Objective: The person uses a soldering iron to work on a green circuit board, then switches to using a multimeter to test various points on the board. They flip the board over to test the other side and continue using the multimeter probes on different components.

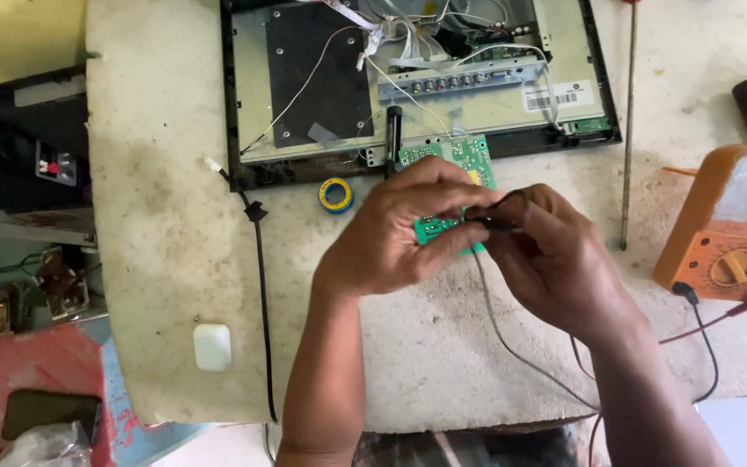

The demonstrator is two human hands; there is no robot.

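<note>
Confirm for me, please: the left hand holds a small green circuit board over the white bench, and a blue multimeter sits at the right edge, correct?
Not quite. The head view shows the multimeter is orange, not blue. The rest stands: the left hand holds the small green circuit board over the white bench, and the meter sits at the right edge.

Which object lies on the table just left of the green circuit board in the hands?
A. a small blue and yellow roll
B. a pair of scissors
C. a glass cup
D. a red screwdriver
A: the small blue and yellow roll lies on the table beside the green circuit board that the left hand holds.
</note>
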